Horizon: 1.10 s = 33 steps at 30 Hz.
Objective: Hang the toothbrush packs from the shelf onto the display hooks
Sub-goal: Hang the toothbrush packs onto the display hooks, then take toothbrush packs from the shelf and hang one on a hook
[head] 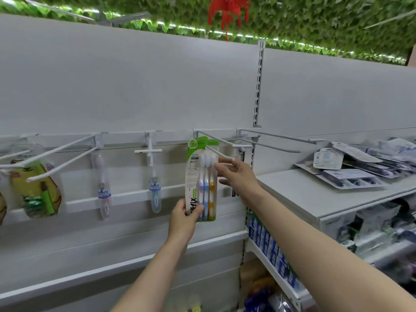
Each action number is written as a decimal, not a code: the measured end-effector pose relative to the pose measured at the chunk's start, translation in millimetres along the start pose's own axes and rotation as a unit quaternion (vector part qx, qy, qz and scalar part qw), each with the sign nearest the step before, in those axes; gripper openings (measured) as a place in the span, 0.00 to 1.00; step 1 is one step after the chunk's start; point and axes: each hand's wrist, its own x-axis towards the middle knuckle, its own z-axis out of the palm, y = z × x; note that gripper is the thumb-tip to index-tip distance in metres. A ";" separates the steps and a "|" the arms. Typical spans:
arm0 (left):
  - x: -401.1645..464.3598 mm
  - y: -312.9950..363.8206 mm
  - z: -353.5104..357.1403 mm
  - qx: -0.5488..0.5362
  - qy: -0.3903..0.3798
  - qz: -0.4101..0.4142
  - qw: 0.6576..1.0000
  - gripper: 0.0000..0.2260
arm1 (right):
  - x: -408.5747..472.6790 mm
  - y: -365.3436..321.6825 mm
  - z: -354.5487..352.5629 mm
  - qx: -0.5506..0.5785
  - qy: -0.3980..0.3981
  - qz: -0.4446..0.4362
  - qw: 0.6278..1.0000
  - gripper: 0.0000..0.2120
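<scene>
Toothbrush pack on the hook, both hands at it.

Your left hand [183, 218] pinches the bottom corner of the toothbrush pack [202, 180], thumb across its front. The pack hangs upright with its green header threaded on the display hook [221, 152], which juts out just above your right hand [236, 176]. That hand sits beside the pack's upper edge, fingers loosely spread, fingertips near the brush heads; whether they touch the pack is unclear. The pack is a clear blister on a white and green card, holding three brushes: purple, blue, yellow. The risk, as I judge it: tug the bottom corner sideways and the header could tear or slide off the hook's tip. More packs [351, 164] lie on the shelf [299, 194], well right of your right hand.
</scene>
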 end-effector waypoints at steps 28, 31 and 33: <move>-159.2 181.7 460.4 0.315 -0.187 0.272 0.890 0.23 | -153.9 -66.1 -558.2 -0.602 0.043 0.053 0.795 0.23; -153.4 191.7 516.3 0.365 -0.228 0.329 0.840 0.23 | -155.2 -61.4 -612.7 -0.651 0.057 0.054 0.755 0.24; -145.6 192.8 557.6 0.385 -0.245 0.353 0.816 0.23 | -152.8 -54.7 -649.5 -0.667 0.064 0.061 0.740 0.22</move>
